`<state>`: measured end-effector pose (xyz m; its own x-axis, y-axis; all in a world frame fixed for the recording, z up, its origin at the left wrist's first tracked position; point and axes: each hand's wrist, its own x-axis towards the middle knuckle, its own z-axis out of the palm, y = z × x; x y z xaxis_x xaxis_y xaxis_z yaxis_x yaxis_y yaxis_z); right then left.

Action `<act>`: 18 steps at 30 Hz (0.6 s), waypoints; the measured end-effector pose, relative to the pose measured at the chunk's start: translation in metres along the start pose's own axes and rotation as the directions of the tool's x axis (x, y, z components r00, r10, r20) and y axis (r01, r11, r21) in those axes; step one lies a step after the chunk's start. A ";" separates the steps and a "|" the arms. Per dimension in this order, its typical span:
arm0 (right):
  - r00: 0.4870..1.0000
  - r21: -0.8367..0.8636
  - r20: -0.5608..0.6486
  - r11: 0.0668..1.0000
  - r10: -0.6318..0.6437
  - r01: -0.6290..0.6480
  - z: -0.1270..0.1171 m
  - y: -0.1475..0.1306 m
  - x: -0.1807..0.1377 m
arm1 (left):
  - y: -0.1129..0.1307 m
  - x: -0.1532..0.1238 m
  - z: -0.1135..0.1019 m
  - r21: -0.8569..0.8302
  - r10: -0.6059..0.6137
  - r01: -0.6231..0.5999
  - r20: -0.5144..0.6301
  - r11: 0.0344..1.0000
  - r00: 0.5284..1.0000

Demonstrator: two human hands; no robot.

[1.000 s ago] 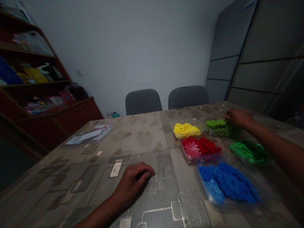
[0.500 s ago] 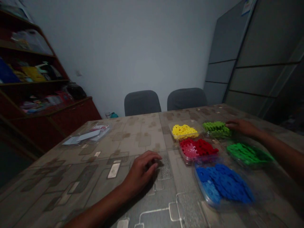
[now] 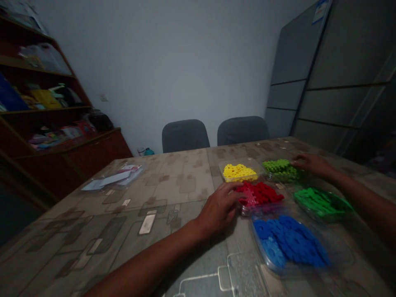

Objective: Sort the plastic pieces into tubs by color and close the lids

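My left hand (image 3: 220,208) lies at the near-left edge of a clear tray of red plastic pieces (image 3: 261,192), fingers curled and touching the tray's side. My right hand (image 3: 311,164) rests on the far right rim of a tray of light green pieces (image 3: 280,167), fingers bent over it; whether it holds a piece is hidden. Around them sit a tray of yellow pieces (image 3: 239,172), a tray of darker green pieces (image 3: 320,201) and a large tray of blue pieces (image 3: 289,241).
The patterned table (image 3: 161,198) carries a clear sleeve of papers (image 3: 111,178) at the left. Two grey chairs (image 3: 213,133) stand behind the far edge. A dark red shelf unit (image 3: 46,123) fills the left wall, grey cabinets (image 3: 340,82) the right.
My left hand has slid right across the table from the bare middle to the red tray. My right hand has stayed at the light green tray.
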<state>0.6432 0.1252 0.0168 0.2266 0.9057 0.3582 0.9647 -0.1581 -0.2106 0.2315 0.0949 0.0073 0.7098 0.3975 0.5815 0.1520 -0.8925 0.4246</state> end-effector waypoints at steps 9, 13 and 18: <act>0.959 -0.219 0.283 0.975 0.026 0.038 -0.016 -0.030 0.012 | -0.001 -0.012 -0.006 -0.021 -0.018 0.018 0.002 1.000 1.000; 0.968 -0.225 0.245 0.974 0.056 0.000 -0.023 -0.037 0.008 | -0.002 -0.019 -0.012 -0.057 -0.085 0.084 -0.020 0.995 0.996; 0.994 -0.147 0.106 0.989 0.034 -0.018 -0.043 -0.056 -0.009 | -0.016 -0.023 -0.020 -0.158 -0.299 0.282 -0.099 0.946 0.949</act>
<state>0.5933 0.1090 0.0639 0.2438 0.9365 0.2520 0.9697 -0.2307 -0.0807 0.1989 0.1038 0.0006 0.5604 0.6654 0.4932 0.2357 -0.6989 0.6752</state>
